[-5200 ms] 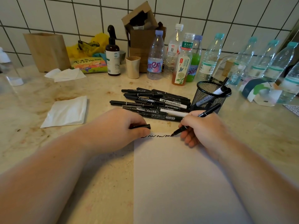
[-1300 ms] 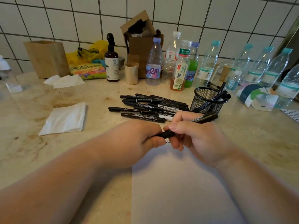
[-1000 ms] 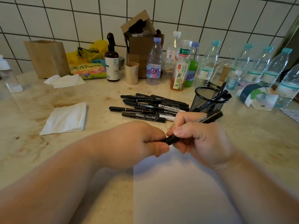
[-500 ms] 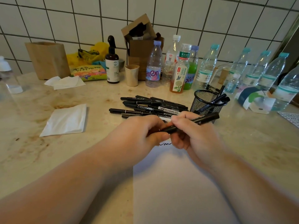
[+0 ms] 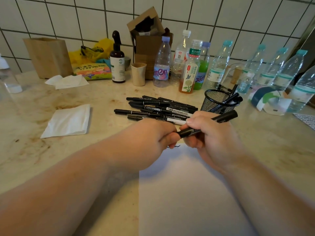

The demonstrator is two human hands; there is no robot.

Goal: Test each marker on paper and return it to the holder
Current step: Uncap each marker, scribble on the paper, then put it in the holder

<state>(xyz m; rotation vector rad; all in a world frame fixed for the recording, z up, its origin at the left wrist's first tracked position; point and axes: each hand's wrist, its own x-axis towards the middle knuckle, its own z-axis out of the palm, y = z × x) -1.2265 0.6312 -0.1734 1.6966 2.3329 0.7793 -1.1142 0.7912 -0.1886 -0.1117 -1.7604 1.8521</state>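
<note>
Right hand (image 5: 211, 133) grips a black marker (image 5: 208, 124) around its barrel, the barrel angled up and to the right, the upper end just in front of the holder (image 5: 215, 103). Left hand (image 5: 153, 138) is curled, its fingertips pinching the lower end of the same marker; whether the cap is fully seated cannot be told. Both hands are raised above the top edge of the paper (image 5: 187, 193), where a short black squiggle (image 5: 173, 146) shows between them. The paper's left edge runs straight toward the viewer across the table (image 5: 51, 159); bare table surface lies to its left and right.

Beyond the hands, a pile of black markers (image 5: 158, 108) lies flat, just left of the mesh holder, which stands upright with a few markers inside. A folded napkin (image 5: 68, 121) lies well apart to the left. Bottles (image 5: 187, 65) line the tiled wall at the far edge.
</note>
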